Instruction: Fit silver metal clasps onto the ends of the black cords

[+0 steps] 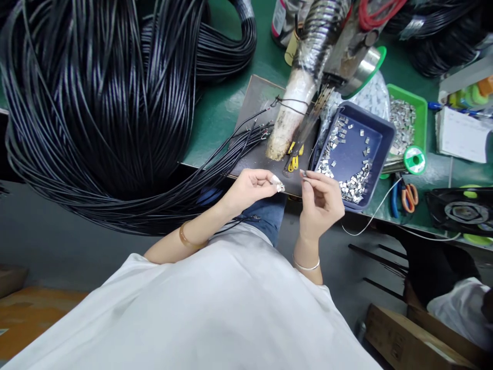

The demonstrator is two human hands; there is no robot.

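My left hand (252, 189) is closed in a pinch, with a small silvery metal connector (281, 188) between thumb and fingertip. White wrapping covers one of its fingertips. To its right, my right hand (322, 202) is also pinched, thumb against index finger. A tiny dark or metallic piece may be at those fingertips, but I cannot make it out. Beside the right hand is a dark blue tray (379, 126) holding many small metal connector shells (356, 186). Black cables (242, 141) with stripped ends lie on a brown board (252, 105) beyond the left hand.
Large bundles of black cable (96, 92) fill the left. A wrapped duct (292, 108), a soldering stand with a solder spool (362, 72) and yellow-gripped tool (294, 158) stand ahead. At right are a green tray (421, 110), cutters (408, 198) and a fan (466, 211); another person (442, 262) sits there.
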